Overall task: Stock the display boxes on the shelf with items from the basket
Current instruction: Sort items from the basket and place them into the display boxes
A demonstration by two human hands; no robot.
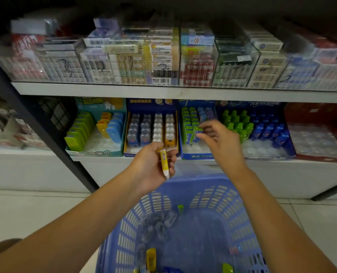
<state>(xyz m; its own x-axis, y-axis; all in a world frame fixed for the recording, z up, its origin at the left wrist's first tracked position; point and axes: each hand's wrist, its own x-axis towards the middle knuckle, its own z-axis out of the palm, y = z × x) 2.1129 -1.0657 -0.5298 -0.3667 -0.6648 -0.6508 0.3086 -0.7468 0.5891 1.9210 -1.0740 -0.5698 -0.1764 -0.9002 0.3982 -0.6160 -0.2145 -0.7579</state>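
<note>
My left hand [152, 166] holds a small yellow and white item [164, 162] upright, just in front of the blue and yellow display box [151, 148]. My right hand [218, 140] reaches to the blue display box [197, 155] on the lower shelf and pinches a green packet [193, 133] at the front of its green row. Below my arms stands the blue plastic basket [236, 196], with several clear blister packs [157, 225], a yellow item [151, 259] and small green items in it.
A teal box [96, 152] with green, orange and blue items stands left. A box of green and blue bottles [254, 127] and a red box [319, 133] stand right. Clear bins of packets [163, 62] fill the upper shelf. A black shelf post [32, 123] slants at left.
</note>
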